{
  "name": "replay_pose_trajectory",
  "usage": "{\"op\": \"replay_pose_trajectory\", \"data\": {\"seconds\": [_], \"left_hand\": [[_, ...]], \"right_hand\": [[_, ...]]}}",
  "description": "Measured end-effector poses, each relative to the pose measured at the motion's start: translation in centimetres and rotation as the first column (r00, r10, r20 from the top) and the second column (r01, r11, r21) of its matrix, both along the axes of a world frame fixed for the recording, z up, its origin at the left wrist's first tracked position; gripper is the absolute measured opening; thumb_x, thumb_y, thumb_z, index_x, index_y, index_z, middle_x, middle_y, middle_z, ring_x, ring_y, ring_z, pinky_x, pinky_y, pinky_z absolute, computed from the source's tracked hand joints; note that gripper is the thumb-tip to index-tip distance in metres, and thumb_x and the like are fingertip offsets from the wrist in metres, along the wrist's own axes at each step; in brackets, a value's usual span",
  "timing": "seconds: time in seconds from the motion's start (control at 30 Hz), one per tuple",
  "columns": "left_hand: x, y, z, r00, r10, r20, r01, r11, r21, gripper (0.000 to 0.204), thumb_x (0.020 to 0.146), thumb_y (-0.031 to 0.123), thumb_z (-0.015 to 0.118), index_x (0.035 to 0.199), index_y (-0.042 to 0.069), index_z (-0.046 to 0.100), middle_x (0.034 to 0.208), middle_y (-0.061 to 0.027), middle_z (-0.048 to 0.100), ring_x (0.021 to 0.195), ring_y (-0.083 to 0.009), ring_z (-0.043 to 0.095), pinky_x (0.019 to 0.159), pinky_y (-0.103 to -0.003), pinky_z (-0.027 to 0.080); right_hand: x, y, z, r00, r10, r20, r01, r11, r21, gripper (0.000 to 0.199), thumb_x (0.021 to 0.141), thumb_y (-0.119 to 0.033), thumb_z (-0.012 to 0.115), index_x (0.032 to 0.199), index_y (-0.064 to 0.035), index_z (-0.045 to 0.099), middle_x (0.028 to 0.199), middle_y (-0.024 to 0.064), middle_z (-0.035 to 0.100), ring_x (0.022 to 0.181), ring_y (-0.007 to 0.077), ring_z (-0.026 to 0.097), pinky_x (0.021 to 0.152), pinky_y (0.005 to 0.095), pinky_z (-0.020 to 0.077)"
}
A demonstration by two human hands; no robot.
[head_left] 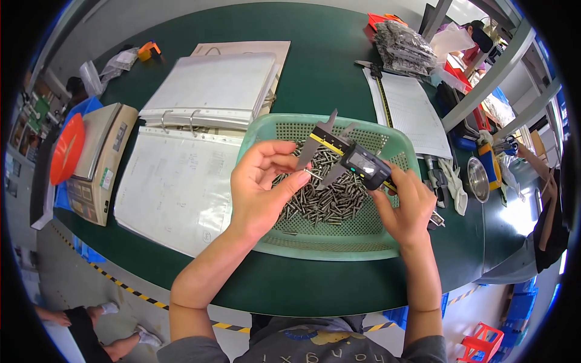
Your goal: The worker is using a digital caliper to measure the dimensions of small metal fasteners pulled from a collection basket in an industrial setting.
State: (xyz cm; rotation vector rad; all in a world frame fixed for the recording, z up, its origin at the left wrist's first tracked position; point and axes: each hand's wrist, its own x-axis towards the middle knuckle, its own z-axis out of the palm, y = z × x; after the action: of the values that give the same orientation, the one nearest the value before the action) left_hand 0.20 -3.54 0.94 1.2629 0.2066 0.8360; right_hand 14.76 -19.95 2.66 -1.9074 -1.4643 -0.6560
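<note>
We see both forearms rising from the lower edge and meeting over a green mesh basket point(363, 245) that sits on the dark green table point(315, 60). The left hand point(261, 184) is held palm up and tilted inward, its thumb and forefinger pinched shut on a single small screw point(313, 174), the other fingers loosely curled above it. The right hand point(407, 206) is turned with its back to us and its fingers wrapped around the body of a digital caliper point(354, 158), which slants up and to the left so that its jaws stand just beside the pinched screw; we cannot tell whether they touch it. Beneath both hands a heap of dark screws point(330, 202) lies in the basket. To the left of the basket an open ring binder point(193, 133) lies flat, and beyond it a weighing scale point(100, 160) sits near the table's edge.
</note>
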Motion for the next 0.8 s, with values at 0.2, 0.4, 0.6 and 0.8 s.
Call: {"op": "replay_pose_trajectory", "data": {"seconds": [0.2, 0.4, 0.6, 0.8], "left_hand": [[-0.09, -0.15, 0.28, 1.0, 0.009, 0.002, -0.009, 1.0, -0.011, 0.035, 0.072, -0.004, 0.064, 0.103, -0.003, 0.047, 0.088, -0.0092, 0.058, 0.081, -0.0133, 0.056, 0.075, -0.027, 0.044], [0.24, -0.15, 0.03, 0.999, -0.038, -0.02, 0.038, 0.999, 0.015, 0.035, 0.073, -0.003, 0.063, 0.105, -0.002, 0.046, 0.092, -0.0089, 0.057, 0.084, -0.0132, 0.055, 0.078, -0.027, 0.043], [0.07, 0.09, 0.1, 0.994, -0.085, -0.073, 0.088, 0.995, 0.039, 0.038, 0.075, 0.001, 0.061, 0.109, -0.002, 0.045, 0.092, -0.0083, 0.057, 0.086, -0.0124, 0.054, 0.079, -0.027, 0.042], [-0.16, 0.35, -0.26, 0.988, -0.03, -0.151, 0.037, 0.998, 0.044, 0.04, 0.075, 0.0, 0.06, 0.11, -0.002, 0.042, 0.088, -0.0061, 0.056, 0.082, -0.0114, 0.053, 0.076, -0.025, 0.042]], "right_hand": [[-0.36, -0.26, 0.21, 0.998, -0.055, -0.004, 0.055, 0.998, -0.015, 0.034, 0.058, -0.018, 0.075, 0.082, -0.0028, 0.057, 0.06, 0.0052, 0.051, 0.047, 0.0195, 0.05, 0.041, 0.0278, 0.0378], [-0.15, -0.34, 0.01, 0.995, -0.088, -0.052, 0.089, 0.996, 0.0, 0.034, 0.056, -0.025, 0.076, 0.076, -0.0052, 0.057, 0.058, 0.004, 0.051, 0.045, 0.0197, 0.049, 0.04, 0.0283, 0.0371], [-0.16, -0.26, -0.21, 0.997, -0.038, -0.064, 0.039, 0.999, 0.009, 0.033, 0.055, -0.021, 0.077, 0.075, -0.0021, 0.058, 0.058, 0.007, 0.052, 0.046, 0.021, 0.049, 0.042, 0.0291, 0.0372], [0.3, -0.06, -0.32, 0.998, -0.048, 0.034, 0.05, 0.998, -0.046, 0.035, 0.061, -0.021, 0.072, 0.087, -0.0046, 0.056, 0.063, 0.0053, 0.05, 0.047, 0.0213, 0.05, 0.041, 0.0297, 0.0384]]}}
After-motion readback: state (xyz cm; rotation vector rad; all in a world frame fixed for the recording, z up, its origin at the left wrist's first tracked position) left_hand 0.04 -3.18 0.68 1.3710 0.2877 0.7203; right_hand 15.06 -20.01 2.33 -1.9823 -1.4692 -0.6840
